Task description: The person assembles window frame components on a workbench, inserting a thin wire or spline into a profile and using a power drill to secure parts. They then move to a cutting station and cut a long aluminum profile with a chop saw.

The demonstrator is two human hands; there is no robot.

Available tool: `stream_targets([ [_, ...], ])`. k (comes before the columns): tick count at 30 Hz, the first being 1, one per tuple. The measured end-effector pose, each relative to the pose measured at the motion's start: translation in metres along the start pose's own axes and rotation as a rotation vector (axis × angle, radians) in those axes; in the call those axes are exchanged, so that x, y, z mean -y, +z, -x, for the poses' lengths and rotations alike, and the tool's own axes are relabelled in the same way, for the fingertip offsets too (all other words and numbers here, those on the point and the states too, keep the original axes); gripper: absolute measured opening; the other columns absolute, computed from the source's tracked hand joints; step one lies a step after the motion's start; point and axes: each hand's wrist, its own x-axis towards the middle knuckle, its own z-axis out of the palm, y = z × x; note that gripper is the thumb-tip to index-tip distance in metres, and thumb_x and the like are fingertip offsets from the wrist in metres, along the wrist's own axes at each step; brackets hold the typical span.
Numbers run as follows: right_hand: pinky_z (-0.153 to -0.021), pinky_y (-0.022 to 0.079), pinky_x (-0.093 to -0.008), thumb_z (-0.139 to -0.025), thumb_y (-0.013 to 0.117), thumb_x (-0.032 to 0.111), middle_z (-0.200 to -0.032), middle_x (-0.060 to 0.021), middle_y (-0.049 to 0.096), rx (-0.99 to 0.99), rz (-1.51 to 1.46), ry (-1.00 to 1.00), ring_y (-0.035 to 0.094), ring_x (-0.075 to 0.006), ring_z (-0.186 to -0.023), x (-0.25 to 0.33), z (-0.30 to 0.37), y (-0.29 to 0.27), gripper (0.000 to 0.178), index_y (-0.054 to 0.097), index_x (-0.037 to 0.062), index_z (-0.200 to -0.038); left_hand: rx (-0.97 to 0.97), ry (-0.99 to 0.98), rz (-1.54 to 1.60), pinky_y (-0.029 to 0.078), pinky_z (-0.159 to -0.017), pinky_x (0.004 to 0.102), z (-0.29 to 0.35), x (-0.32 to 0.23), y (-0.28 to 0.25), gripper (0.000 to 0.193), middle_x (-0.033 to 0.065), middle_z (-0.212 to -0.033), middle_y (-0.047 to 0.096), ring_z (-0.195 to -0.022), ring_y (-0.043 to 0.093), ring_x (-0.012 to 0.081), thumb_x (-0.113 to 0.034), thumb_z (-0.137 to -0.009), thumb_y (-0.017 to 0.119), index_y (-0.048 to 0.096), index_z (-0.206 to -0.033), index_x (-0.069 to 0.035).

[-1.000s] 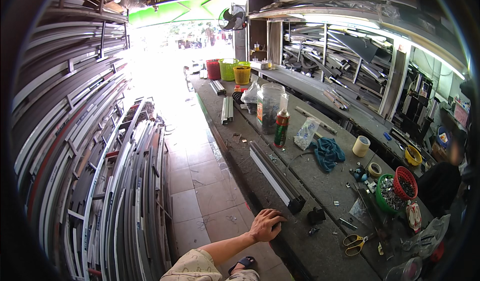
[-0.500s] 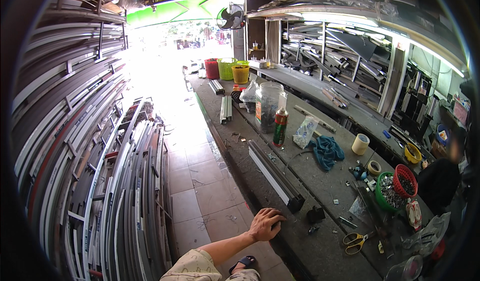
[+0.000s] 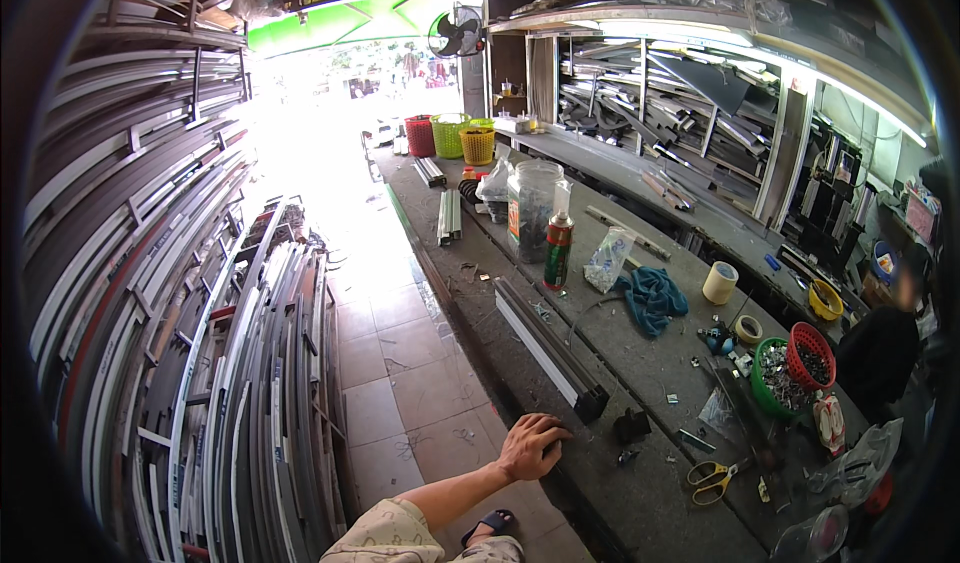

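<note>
My left hand (image 3: 530, 447) rests palm down on the near left edge of the dark workbench (image 3: 640, 493). Its fingers are loosely bent and a little apart, and I see nothing held in it. Just beyond the fingertips lies a bundle of long dark and silver metal profiles (image 3: 550, 348). A small black block-shaped part (image 3: 631, 425) sits to the right of their near end. Yellow-handled scissors (image 3: 710, 479) lie further right. My right hand is out of view.
The bench carries a spray can (image 3: 558, 253), a clear plastic jar (image 3: 532, 213), a blue cloth (image 3: 652, 300), tape rolls (image 3: 720, 283) and a green basket of metal pieces (image 3: 778, 383). Long profiles fill a rack (image 3: 240, 393) at left. Another person (image 3: 880, 353) is at far right.
The view has shifted very slightly. My left hand keeps its place on the bench edge, and nothing has been picked up or put down.
</note>
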Motion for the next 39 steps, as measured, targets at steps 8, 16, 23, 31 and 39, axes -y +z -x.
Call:
stream_targets([
  [8,-0.106,0.049,-0.0570,-0.104,0.064,0.047,-0.136,-0.0285,0.065,0.018,-0.037,-0.045,0.065,-0.0467,-0.121,0.015,-0.006,0.009,0.060,0.053,0.0006,-0.141,-0.007,-0.007,0.000,0.044,-0.115,0.0493,0.002,0.002,0.003,0.034,0.0112,-0.129,0.072,-0.131,0.063,0.0313,-0.013,-0.087,0.071,0.078,-0.120,-0.014],
  [16,-0.105,0.051,-0.0552,-0.105,0.066,0.043,-0.133,-0.0283,0.066,0.037,-0.075,-0.092,0.067,-0.0461,-0.118,0.036,-0.007,-0.004,0.056,0.056,-0.0004,-0.138,-0.012,-0.002,0.004,0.044,-0.115,0.0491,-0.001,-0.006,-0.004,0.033,0.0107,-0.128,0.072,-0.130,0.063,0.0313,-0.013,-0.086,0.071,0.078,-0.119,-0.014],
  [23,-0.104,0.054,-0.0537,-0.105,0.068,0.040,-0.131,-0.0281,0.068,0.015,-0.022,-0.069,0.068,-0.0455,-0.116,0.043,-0.002,0.012,0.052,0.059,-0.0012,-0.136,-0.052,0.011,-0.005,0.048,-0.111,0.0488,0.004,0.011,0.012,0.030,0.0089,-0.125,0.073,-0.124,0.065,0.0326,-0.016,-0.085,0.075,0.079,-0.114,-0.015],
  [31,-0.124,0.027,-0.0700,-0.103,0.069,0.047,-0.157,-0.0371,0.047,-0.301,0.381,0.179,0.043,-0.0538,-0.147,0.024,0.026,0.020,0.084,0.039,-0.0044,-0.161,0.179,0.439,0.337,0.057,-0.095,0.0473,-0.004,-0.030,0.004,0.031,0.0155,-0.119,0.075,-0.107,0.072,0.0330,-0.020,-0.093,0.076,0.073,-0.121,-0.007],
  [39,-0.132,0.009,-0.0645,-0.106,0.057,0.065,-0.178,-0.0282,0.019,-0.306,0.070,0.539,0.014,-0.0460,-0.166,0.082,0.008,-0.024,0.100,0.011,0.0089,-0.175,0.136,0.938,0.694,0.059,-0.086,0.0502,-0.089,-0.129,0.041,0.044,0.0255,-0.121,0.070,-0.096,0.071,0.0364,-0.010,-0.106,0.069,0.048,-0.143,0.003],
])
